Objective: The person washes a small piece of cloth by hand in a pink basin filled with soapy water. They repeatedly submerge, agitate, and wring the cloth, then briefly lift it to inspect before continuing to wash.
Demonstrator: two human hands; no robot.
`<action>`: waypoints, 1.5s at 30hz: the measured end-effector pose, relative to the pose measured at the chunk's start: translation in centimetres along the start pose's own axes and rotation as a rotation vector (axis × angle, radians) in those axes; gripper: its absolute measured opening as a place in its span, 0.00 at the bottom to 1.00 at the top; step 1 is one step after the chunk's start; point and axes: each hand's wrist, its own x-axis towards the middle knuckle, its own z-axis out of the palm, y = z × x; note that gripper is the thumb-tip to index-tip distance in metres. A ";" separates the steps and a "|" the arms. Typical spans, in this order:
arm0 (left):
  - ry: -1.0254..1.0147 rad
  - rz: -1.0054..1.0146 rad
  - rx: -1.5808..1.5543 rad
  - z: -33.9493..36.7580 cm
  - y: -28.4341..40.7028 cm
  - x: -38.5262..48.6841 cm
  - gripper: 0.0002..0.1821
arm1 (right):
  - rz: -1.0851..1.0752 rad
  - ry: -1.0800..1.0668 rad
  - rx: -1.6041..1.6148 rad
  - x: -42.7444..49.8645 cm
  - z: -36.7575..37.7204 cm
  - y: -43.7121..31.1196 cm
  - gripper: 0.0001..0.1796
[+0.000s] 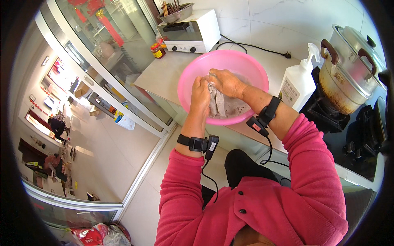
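Observation:
A wet, greyish cloth (218,103) is bunched between my two hands over a pink plastic basin (192,66). My left hand (200,93) grips it from the left, and my right hand (227,82) closes on its upper part from the right. White suds cling to the cloth where the hands meet. Its lower folds hang down to the murky, foamy water (235,106) in the basin; whether their ends are under the surface I cannot tell. Both wrists carry black straps with small cabled devices.
Right of the basin stand a white pump bottle (295,81) and a lidded metal steamer pot (344,80) on a gas stove (331,135). Behind are a toaster oven (197,32), a jar (158,51) and a power cord (261,50). A sliding glass door (101,89) borders the left; two people are beyond.

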 end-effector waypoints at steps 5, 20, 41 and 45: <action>-0.063 0.067 0.286 -0.1 -0.7 1.3 0.12 | 0.105 -0.130 0.106 0.6 -0.5 0.2 0.24; 0.091 -0.039 -0.032 -0.3 -0.1 1.2 0.15 | 0.459 0.041 0.360 1.7 -0.1 5.3 0.32; -0.003 -0.101 -0.049 0.0 0.6 0.3 0.17 | 0.462 -0.147 0.871 1.2 -1.5 2.3 0.14; 0.004 -0.054 -0.014 0.1 0.6 0.2 0.14 | 0.540 -0.020 0.808 1.4 -1.9 1.7 0.10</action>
